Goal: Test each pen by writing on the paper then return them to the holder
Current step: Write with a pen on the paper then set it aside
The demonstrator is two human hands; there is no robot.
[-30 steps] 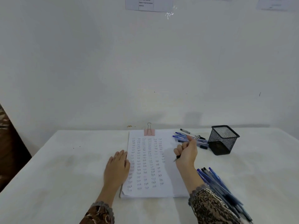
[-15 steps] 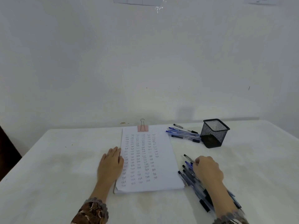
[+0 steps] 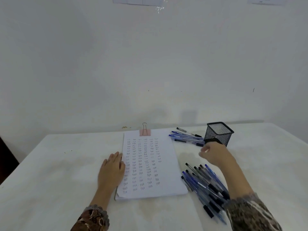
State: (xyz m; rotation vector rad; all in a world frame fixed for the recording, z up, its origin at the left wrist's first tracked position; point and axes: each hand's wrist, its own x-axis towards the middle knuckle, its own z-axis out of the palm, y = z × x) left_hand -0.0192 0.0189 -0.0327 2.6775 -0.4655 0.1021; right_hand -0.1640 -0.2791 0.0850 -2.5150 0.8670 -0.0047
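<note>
- Near pens: loose heap of blue and black barrels on the table, right of the paper and partly under the right forearm. Judged light, stiff and smooth, so apt to roll. Best pinched mid-barrel, one at a time, and lifted clear of its neighbours.
- Left hand: flat, fingers straight, resting on the paper's left edge; holds nothing.
- Paper: thin clipped stack with columns of handwritten words. Limp, and likely to shift unless pressed.
- Right hand: raised, fingers curled, in front of the holder. Cannot tell whether a pen lies inside.
- Far pens: smaller group, flat, just left of the holder.
- Holder: black mesh cup, upright, with no pens standing in it. Probably light, and may tip if knocked.
- Clip: pink, on the paper's top edge.
</note>
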